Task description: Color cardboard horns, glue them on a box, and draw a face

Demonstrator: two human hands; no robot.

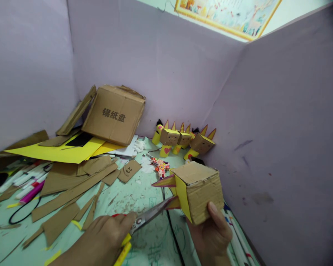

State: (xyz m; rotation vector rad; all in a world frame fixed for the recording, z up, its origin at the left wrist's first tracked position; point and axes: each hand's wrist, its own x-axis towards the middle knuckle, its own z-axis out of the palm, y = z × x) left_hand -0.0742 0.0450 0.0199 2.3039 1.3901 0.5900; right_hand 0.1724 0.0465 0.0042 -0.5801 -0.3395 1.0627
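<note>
Within right hand (214, 236): small cardboard box (204, 196).

At left, carton (115, 116) behind cardboard scraps (74, 186); 3 box figures (184, 139) rightward.

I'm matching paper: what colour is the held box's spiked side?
That side is yellow; the head view shows it best.

The one camera sits on the person's head, looking forward and down over the desk (148, 199) to the wall (177, 70)
</note>
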